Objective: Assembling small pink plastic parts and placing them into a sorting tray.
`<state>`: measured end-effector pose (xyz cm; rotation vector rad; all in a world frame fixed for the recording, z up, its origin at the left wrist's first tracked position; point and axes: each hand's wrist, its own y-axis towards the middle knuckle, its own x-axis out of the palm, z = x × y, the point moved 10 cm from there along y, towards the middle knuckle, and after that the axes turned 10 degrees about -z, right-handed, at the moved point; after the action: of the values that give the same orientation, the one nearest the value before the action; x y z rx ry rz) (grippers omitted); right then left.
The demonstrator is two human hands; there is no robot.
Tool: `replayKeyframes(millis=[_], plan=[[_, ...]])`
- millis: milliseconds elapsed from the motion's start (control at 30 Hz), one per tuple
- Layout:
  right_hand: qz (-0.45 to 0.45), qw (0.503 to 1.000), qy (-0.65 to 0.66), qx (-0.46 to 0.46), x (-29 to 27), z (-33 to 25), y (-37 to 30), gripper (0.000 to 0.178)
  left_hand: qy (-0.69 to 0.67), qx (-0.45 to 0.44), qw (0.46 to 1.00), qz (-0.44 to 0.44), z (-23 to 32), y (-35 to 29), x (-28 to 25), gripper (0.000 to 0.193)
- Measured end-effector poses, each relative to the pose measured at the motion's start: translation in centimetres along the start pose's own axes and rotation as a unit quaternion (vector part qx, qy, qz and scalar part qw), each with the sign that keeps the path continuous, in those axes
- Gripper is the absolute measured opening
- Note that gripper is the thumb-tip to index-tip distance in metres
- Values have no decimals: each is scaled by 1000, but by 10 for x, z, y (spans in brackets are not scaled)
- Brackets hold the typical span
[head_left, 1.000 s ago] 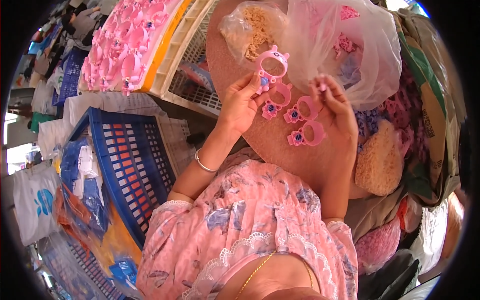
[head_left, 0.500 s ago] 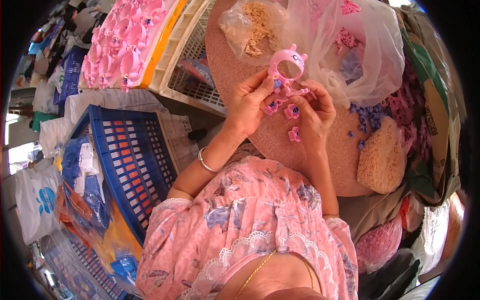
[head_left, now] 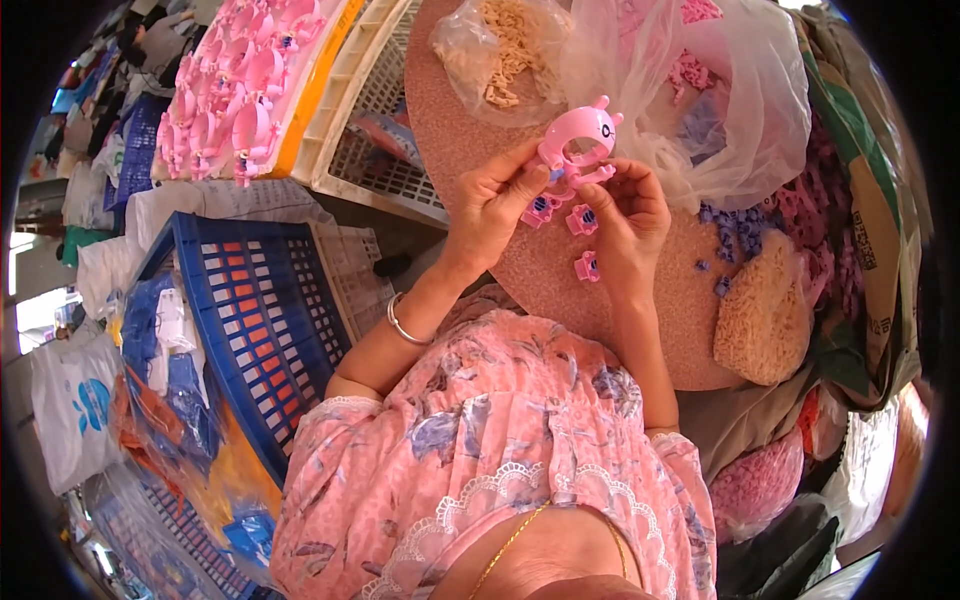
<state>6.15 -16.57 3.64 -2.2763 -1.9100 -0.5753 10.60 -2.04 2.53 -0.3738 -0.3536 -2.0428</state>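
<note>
Here, my left fingers (head_left: 531, 184) pinch the pink eared ring (head_left: 567, 128) by its lower end above the table (head_left: 540, 275), its eared top leaning rightward, while my right fingers (head_left: 602, 206) hold a small pink part (head_left: 600, 174) close below.

Prob. a small assy. workshop: rows of identical pink plastic pcs. (head_left: 240, 90) upper L of frame, blue crate (head_left: 222, 345) mid L, bag (head_left: 462, 60) of beige pts. (head_left: 513, 60) top ctr., blue bits (head_left: 742, 240) R of ctr.
</note>
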Motion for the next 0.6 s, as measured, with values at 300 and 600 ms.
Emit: replayKeyframes(millis=[300, 600], plan=[[-18, 993, 50, 109, 9, 31, 11, 29, 107, 28, 993, 36, 8, -3, -15, 33], [11, 961, -277, 12, -18, -27, 26, 24, -158, -13, 976, 146, -28, -28, -96, 22]])
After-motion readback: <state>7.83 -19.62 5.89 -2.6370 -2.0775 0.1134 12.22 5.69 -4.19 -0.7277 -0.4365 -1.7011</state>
